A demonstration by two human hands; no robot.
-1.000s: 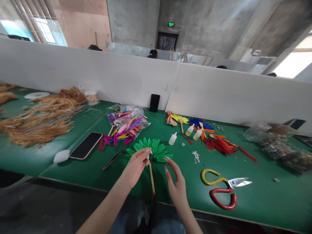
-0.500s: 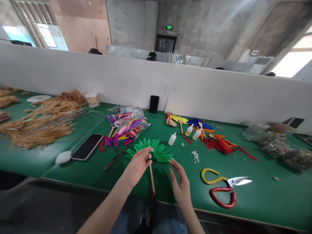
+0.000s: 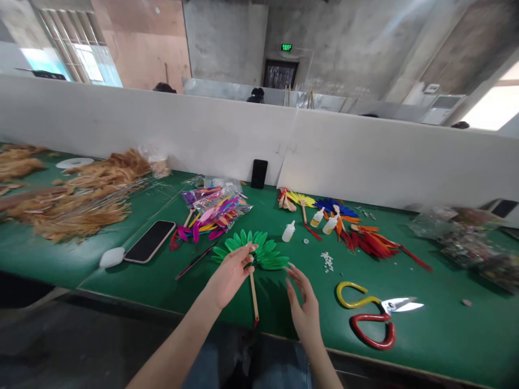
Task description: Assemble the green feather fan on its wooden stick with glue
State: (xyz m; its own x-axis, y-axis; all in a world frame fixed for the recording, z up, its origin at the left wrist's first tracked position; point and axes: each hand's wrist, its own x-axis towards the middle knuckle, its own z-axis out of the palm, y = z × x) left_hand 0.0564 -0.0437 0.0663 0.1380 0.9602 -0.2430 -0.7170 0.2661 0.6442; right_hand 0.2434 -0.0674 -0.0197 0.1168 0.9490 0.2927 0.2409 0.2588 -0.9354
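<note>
A green feather fan (image 3: 259, 249) on a wooden stick (image 3: 253, 295) lies on the green table (image 3: 170, 281). My left hand (image 3: 230, 274) pinches the fan where the feathers meet the stick. Just to the right of the stick my right hand (image 3: 303, 305) hovers with its fingers spread and nothing in it. Small white beads (image 3: 326, 261) lie a little beyond the right hand.
Red-and-yellow scissors (image 3: 371, 316) lie to the right. Small glue bottles (image 3: 288, 231), coloured fans (image 3: 344, 224) and a bag of mixed feathers (image 3: 213, 210) sit behind. A phone (image 3: 150, 241) and brown feather heaps (image 3: 77, 200) lie left. A white partition (image 3: 259, 143) backs the table.
My right hand has drawn back from the fan's edge toward me and slightly right. The left hand keeps its pinch on the fan.
</note>
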